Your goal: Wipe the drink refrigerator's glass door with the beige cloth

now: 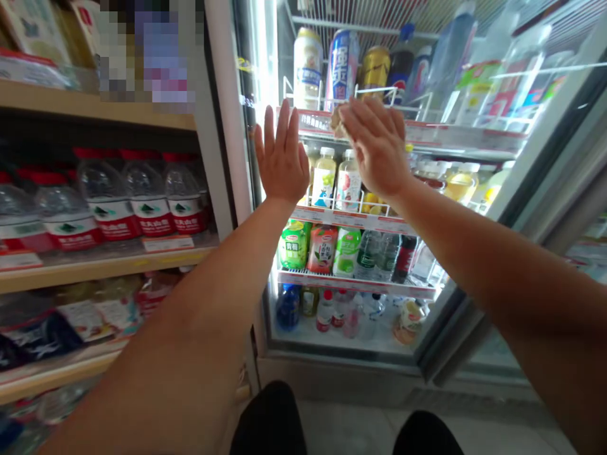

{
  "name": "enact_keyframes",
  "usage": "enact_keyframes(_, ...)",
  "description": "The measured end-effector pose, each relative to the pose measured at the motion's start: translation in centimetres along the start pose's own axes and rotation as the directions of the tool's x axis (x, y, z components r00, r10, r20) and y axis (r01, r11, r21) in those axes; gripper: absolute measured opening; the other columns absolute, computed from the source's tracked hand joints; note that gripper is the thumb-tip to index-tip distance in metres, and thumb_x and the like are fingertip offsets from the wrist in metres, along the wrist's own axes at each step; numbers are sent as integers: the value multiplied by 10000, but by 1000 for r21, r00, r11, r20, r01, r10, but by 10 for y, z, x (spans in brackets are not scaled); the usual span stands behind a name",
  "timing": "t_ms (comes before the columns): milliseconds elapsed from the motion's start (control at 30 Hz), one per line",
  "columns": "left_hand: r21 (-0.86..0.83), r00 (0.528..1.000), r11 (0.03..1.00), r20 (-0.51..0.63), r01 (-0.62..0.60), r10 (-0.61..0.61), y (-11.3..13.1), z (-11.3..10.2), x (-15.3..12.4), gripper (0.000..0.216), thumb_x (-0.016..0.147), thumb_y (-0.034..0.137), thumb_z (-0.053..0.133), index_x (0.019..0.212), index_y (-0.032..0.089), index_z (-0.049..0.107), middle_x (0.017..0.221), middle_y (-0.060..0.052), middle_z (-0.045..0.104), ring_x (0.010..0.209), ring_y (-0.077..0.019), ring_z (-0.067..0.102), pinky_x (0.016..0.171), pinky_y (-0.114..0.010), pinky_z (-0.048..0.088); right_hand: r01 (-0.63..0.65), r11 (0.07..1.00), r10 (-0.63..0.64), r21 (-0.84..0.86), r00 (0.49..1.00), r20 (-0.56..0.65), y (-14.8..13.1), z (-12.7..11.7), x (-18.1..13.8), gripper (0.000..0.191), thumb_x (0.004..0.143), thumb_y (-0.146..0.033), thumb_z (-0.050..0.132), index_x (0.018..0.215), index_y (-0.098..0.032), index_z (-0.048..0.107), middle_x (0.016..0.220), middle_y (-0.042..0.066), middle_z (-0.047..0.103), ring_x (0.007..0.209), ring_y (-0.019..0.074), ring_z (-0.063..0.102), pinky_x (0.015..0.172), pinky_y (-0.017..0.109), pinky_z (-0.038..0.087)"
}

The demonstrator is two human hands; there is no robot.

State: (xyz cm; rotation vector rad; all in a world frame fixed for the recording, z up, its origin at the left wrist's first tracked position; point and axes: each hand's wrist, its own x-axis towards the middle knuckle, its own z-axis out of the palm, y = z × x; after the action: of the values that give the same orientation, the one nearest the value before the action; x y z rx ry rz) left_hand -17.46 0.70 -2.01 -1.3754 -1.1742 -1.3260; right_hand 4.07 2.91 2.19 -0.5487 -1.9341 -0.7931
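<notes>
A glass-fronted drinks fridge stands before me, with lit shelves behind its glass. My left hand is raised at the left side of the glass, palm forward, fingers stretched and apart, holding nothing. Farther right, my right hand lies over a crumpled beige cloth and holds it at the glass. Only a bit of the cloth shows beside the fingers; the palm hides the rest. Behind the hands are a white can, a gold can and a juice bottle.
At left, wooden shelves hold red-capped water bottles and packaged goods. A metal door frame slants along the fridge's right side, with another glass front beyond it. My knees show above the tiled floor.
</notes>
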Motion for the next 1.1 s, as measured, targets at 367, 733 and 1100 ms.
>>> enact_keyframes(367, -7, 999, 1000, 46, 4, -4, -12, 11, 1, 624, 1020, 321, 313, 1638, 272, 250, 1727, 112, 154, 1608, -124, -49, 1350, -399, -81, -48, 999, 48, 2, 995, -88, 45, -1, -19, 471, 1087, -343, 305, 1513, -319, 505, 1631, -67, 447, 1591, 213, 235, 1309, 510, 250)
enact_keyframes(733, -41, 998, 998, 52, -45, 47, -23, 20, 3, 686, 1030, 486, 293, 1633, 310, 19, 1709, 244, 8, 1513, -60, -330, 1288, -311, -248, -87, 996, 87, 0, 996, 10, 79, -26, -68, 500, 1072, -397, 278, 1534, -359, 465, 1613, -45, 466, 1591, 238, 238, 1301, 597, 224)
enact_keyframes(1100, 150, 997, 989, -70, -17, 28, -16, 27, 3, 549, 1050, 322, 269, 1585, 237, 184, 1730, 177, 81, 1578, -46, -113, 1328, -356, -107, -144, 989, 147, 31, 984, -102, 114, -46, -110, 524, 1058, -371, 291, 1555, -302, 441, 1641, 29, 431, 1569, 267, 288, 1287, 587, 253)
